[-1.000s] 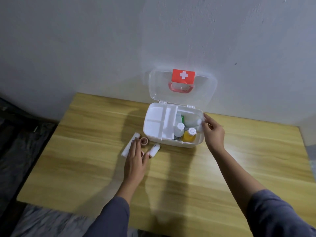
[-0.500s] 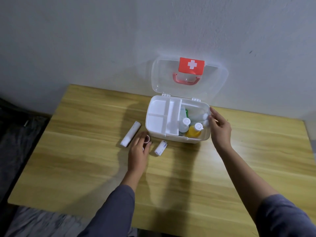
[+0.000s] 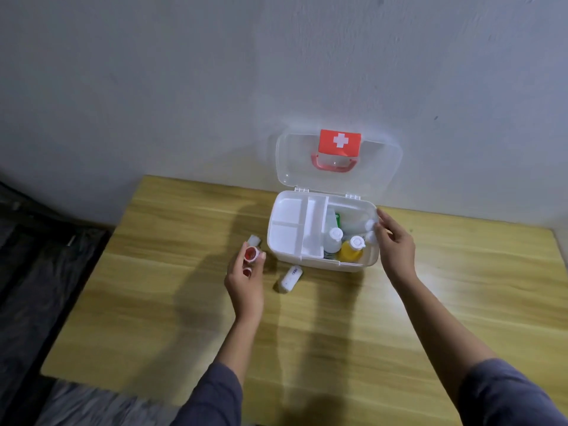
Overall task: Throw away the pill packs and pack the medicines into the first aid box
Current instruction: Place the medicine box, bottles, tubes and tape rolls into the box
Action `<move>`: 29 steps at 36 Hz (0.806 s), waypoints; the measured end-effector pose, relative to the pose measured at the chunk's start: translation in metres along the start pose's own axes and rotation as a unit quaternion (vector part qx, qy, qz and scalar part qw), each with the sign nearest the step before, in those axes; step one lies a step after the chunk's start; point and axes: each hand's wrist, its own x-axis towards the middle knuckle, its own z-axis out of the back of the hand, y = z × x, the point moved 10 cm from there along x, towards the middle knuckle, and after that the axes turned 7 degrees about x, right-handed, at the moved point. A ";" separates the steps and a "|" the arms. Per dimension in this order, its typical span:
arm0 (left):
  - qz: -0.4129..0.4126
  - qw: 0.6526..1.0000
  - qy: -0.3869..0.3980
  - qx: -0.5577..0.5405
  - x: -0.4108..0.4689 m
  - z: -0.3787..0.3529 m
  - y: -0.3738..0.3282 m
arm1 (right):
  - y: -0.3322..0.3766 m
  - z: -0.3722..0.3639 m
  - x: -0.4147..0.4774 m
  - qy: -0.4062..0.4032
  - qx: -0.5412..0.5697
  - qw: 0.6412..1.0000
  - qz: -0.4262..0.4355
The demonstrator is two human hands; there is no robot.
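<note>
The white first aid box [image 3: 319, 264] stands open at the back of the wooden table [image 3: 445, 318], its clear lid [image 3: 295, 167] with a red cross label upright against the wall. Inside on the right are a white-capped bottle [image 3: 334, 239] and a yellow bottle [image 3: 352, 252]; the left tray compartments look bare. My left hand [image 3: 246, 287] is raised left of the box, fingers shut on a small round roll with a red core [image 3: 252, 253]; a second red piece [image 3: 247, 272] shows under it. My right hand [image 3: 396, 247] rests against the box's right rim.
A short white tube [image 3: 290, 278] lies on the table just in front of the box. Another white tube [image 3: 254, 240] peeks out behind my left fingers. The grey wall rises right behind the table. Dark floor and fabric lie off the left edge.
My left hand has picked the red-cored roll up off the table and turned it upward. The long white tube is now mostly hidden behind that hand. My right hand stays at the box rim.
</note>
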 end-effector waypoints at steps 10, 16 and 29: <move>-0.175 0.975 0.137 0.016 0.043 -0.063 -0.113 | -0.002 0.000 0.002 0.014 0.019 1.000 -0.011; -0.210 0.943 0.239 0.095 0.045 -0.109 -0.111 | -0.003 0.001 0.003 0.011 0.034 0.999 -0.005; -0.274 0.920 0.218 0.176 0.039 -0.119 -0.117 | -0.010 0.000 0.001 -0.005 0.073 0.997 -0.013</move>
